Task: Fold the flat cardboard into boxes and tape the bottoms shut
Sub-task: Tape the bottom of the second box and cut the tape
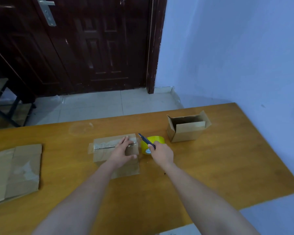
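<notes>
A wooden table (210, 175) is used as the work surface, so that every piece lies within reach. At nine o'clock a stack of flat cardboard (15, 170) is kept aside, apparently as stock not yet folded. At two o'clock a finished box (187, 128) is set upright with its flaps open, out of the way. At the centre the box being taped (115, 150) is laid bottom up, so the seam faces the person. It is steadied by the left hand (123, 153), whose spread fingers press the tape down. In the right hand (161, 154) a utility knife (146, 140) is gripped, probably to cut the strip, though the blade is too small to see. The yellow tape roll (157, 140) is left just beside the box's three o'clock end.
</notes>
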Demonstrator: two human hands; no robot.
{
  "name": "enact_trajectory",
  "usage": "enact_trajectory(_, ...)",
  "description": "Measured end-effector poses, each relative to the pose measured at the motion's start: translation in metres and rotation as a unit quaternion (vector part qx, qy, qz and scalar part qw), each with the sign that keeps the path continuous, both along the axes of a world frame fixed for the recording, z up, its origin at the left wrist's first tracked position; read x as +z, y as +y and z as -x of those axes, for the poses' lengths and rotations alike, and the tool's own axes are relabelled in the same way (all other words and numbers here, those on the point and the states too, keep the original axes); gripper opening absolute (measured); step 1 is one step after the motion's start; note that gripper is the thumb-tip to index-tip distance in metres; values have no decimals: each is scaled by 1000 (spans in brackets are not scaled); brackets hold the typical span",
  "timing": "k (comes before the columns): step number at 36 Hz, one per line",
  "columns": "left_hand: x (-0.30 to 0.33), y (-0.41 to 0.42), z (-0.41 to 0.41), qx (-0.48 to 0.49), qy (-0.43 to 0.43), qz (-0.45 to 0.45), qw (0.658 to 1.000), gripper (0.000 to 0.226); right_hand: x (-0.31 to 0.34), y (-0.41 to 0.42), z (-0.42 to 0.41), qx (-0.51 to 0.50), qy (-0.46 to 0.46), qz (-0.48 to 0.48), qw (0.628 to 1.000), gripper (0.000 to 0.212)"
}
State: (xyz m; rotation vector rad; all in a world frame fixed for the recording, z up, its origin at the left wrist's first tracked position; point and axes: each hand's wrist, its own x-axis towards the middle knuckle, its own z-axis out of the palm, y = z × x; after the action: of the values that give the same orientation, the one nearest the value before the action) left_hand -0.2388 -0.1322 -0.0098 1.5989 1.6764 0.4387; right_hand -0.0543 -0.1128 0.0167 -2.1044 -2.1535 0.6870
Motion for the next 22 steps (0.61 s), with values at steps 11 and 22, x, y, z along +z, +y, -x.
enact_trajectory(11, 2, 1, -4, -3, 43, -1, 999, 57, -1, -22, -4, -17, -48, -30, 998, 41)
enact_trajectory(22, 3, 3, -6, -15, 49, -1, 999, 58, 9, -17, 5, 54, -97, -24, 994, 40)
